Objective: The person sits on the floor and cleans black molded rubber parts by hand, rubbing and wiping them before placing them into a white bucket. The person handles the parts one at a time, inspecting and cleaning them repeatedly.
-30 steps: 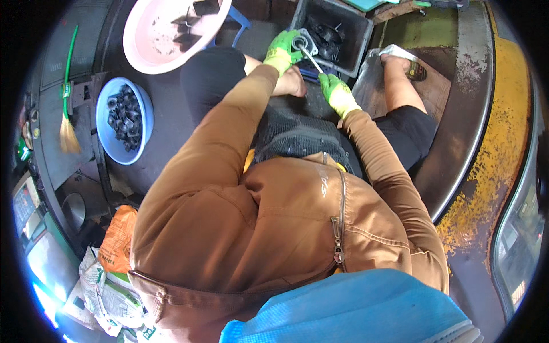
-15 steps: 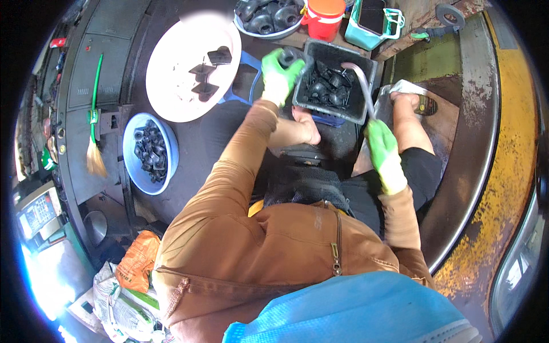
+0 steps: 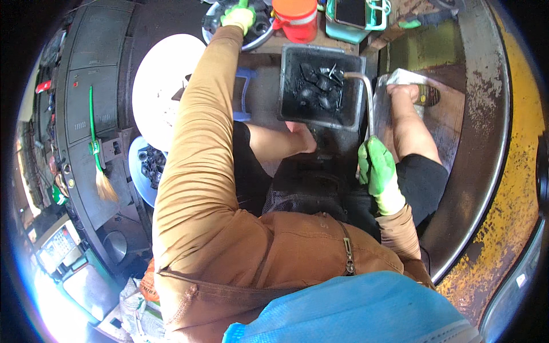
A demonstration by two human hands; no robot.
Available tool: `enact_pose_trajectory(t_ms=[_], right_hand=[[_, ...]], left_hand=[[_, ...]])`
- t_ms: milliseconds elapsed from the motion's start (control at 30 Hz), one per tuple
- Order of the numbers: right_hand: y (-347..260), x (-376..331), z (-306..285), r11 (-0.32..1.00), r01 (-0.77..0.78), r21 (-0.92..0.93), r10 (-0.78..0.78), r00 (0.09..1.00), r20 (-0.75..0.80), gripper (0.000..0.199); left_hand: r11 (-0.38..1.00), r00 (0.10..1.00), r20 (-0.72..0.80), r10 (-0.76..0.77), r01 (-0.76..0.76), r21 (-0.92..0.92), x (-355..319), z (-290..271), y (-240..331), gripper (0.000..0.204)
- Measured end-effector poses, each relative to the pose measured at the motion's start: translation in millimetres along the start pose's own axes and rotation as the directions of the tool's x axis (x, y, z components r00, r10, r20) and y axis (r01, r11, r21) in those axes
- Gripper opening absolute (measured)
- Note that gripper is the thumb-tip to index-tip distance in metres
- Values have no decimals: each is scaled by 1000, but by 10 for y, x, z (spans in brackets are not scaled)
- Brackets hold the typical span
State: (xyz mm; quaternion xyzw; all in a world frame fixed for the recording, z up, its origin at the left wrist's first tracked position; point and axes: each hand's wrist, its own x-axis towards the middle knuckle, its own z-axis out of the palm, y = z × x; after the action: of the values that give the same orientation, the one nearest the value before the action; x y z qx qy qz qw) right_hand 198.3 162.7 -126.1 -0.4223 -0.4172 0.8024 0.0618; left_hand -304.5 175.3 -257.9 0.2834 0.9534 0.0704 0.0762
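Note:
My left hand [image 3: 239, 17], in a green and pale glove, reaches to the top edge of the view, over a basin [image 3: 206, 31] of rounded black rubber-like parts [image 3: 260, 27]. One finger points away from me; the others are partly hidden, and whether they hold a part is unclear. In a matching glove, my right hand [image 3: 378, 168] is closed around the lower end of a bent metal rod [image 3: 369, 106]. The rod's curved tip reaches over a black crate [image 3: 290, 108], where several black parts [image 3: 321, 86] lie.
At left, my sleeve partly covers a large white round surface [image 3: 163, 86] and a blue basin of small black pieces [image 3: 142, 180]. A red bucket [image 3: 296, 26] and a teal basket [image 3: 343, 33] stand beyond the crate. A curved metal edge [image 3: 492, 171] runs along the right.
My left hand has moved away from me and leftward, from beside the crate to the far basin; the black part it held no longer shows. My right hand has lowered slightly with the rod.

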Motion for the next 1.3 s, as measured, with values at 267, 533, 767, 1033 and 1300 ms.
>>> enact_pose_trajectory(t_ms=[267,533,767,1033,1300], right_hand=[[-128,4,-88,974,-29,225,73,980,-187,41],[-88,97,-34,964,-102,245,126,988,-85,41],[44,145,-141,993,12,117,4,990,-138,37],[642,509,-25,707,273,-652,-357,934,5,33],[1155,769,236,344,211,-915,-312,945,100,55]], left_hand=[[830,899,-199,390,-437,-346,-1333,-255,306,41],[700,688,131,713,-707,-102,-1980,1206,1010,49],[790,839,166,518,-394,-470,-1837,970,1063,47],[141,807,551,213,533,-834,-2603,213,-64,30],[623,865,487,-120,448,-641,-2883,710,-387,41]])
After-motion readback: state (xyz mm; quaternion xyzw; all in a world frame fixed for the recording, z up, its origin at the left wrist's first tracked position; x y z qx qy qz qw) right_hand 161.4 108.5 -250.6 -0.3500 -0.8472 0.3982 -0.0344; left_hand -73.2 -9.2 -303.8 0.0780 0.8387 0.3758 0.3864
